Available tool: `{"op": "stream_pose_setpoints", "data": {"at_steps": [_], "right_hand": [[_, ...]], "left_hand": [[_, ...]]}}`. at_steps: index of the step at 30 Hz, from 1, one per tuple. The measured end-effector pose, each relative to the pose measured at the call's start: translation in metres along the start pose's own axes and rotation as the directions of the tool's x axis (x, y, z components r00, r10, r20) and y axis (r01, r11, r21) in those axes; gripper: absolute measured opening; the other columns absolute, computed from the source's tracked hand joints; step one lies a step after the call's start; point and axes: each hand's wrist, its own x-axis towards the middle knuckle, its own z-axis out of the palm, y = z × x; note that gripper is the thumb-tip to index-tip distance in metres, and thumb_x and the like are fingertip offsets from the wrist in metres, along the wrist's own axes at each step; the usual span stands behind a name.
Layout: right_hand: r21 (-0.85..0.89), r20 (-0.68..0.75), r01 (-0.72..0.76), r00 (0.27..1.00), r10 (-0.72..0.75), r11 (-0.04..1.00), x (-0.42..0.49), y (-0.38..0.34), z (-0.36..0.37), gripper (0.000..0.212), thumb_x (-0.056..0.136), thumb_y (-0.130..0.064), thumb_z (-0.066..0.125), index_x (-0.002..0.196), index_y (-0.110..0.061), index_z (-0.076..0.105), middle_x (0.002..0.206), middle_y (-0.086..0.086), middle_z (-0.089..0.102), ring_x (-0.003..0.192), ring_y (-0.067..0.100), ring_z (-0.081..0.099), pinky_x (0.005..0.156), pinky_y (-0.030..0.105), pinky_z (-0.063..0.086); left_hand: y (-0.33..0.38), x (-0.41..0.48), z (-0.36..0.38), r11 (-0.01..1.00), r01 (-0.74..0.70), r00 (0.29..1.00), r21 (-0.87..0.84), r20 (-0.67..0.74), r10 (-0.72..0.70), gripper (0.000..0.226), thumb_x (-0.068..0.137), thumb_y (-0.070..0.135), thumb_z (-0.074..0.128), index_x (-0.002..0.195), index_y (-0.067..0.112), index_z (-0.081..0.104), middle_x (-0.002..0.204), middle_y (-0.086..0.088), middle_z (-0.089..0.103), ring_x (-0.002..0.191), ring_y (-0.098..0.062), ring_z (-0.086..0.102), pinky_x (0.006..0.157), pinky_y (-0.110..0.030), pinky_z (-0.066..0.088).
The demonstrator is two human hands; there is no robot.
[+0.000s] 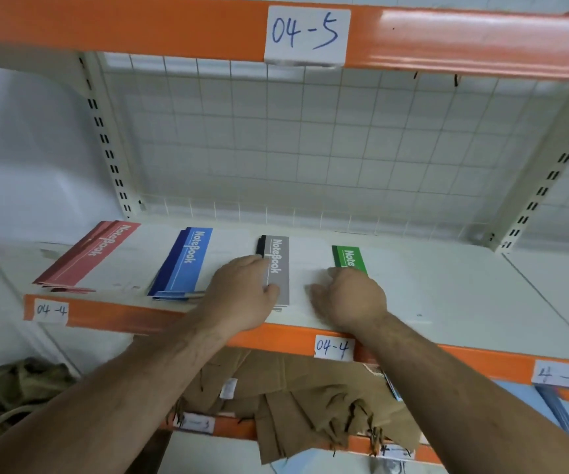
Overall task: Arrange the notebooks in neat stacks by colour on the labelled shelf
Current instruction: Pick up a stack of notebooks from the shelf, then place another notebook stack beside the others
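04-4 shelf [447,302], L to R red notebks [88,258], blue notebks [187,261], grey notebks [278,265], green notebks [350,256], left hand [242,289] thumb on grey band, right hand [348,299] hides green near end, fingers [336,273] of both tucked under, grip can't tell

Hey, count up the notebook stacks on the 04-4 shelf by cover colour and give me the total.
Red stack: 1
Blue stack: 1
Grey stack: 1
Green stack: 1
Total: 4 stacks
How many notebooks each stack holds cannot be told from this view.
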Motion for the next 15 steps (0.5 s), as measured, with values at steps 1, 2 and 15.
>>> {"op": "stream_pose_setpoints", "data": {"at_steps": [1, 2, 15], "right_hand": [[-0.02, -0.041, 0.003, 0.999, -0.003, 1.0, -0.005, 0.002, -0.003, 0.044, 0.095, -0.055, 0.045, 0.111, -0.018, 0.063, 0.11, 0.004, 0.065, 0.103, 0.025, 0.062, 0.078, 0.031, 0.049], [-0.059, -0.08, 0.017, 0.997, -0.021, 0.998, -0.01, 0.004, -0.005, 0.045, 0.096, -0.057, 0.041, 0.108, -0.019, 0.063, 0.11, 0.005, 0.064, 0.106, 0.026, 0.059, 0.079, 0.032, 0.048], [-0.202, -0.087, -0.273, 0.962, 0.261, 0.941, -0.128, 0.055, -0.017, 0.076, 0.093, -0.073, 0.03, 0.157, -0.032, 0.02, 0.166, 0.0, 0.012, 0.152, 0.025, 0.008, 0.121, 0.052, 0.012]], "left_hand": [[0.001, 0.001, -0.001, 1.0, -0.026, 1.0, 0.01, 0.003, 0.026, 0.053, 0.1, 0.036, 0.047, 0.15, 0.019, 0.042, 0.152, 0.003, 0.044, 0.139, -0.017, 0.037, 0.115, -0.031, 0.029], [0.002, 0.003, -0.001, 0.998, -0.056, 0.998, 0.028, 0.008, 0.055, 0.053, 0.101, 0.035, 0.045, 0.15, 0.017, 0.041, 0.154, 0.002, 0.042, 0.141, -0.017, 0.035, 0.116, -0.031, 0.025], [0.055, -0.003, 0.039, 0.887, -0.46, 0.857, 0.033, 0.277, 0.434, 0.065, 0.102, 0.055, 0.027, 0.159, 0.028, 0.013, 0.167, 0.006, 0.01, 0.153, -0.016, 0.006, 0.124, -0.043, 0.001]]}}
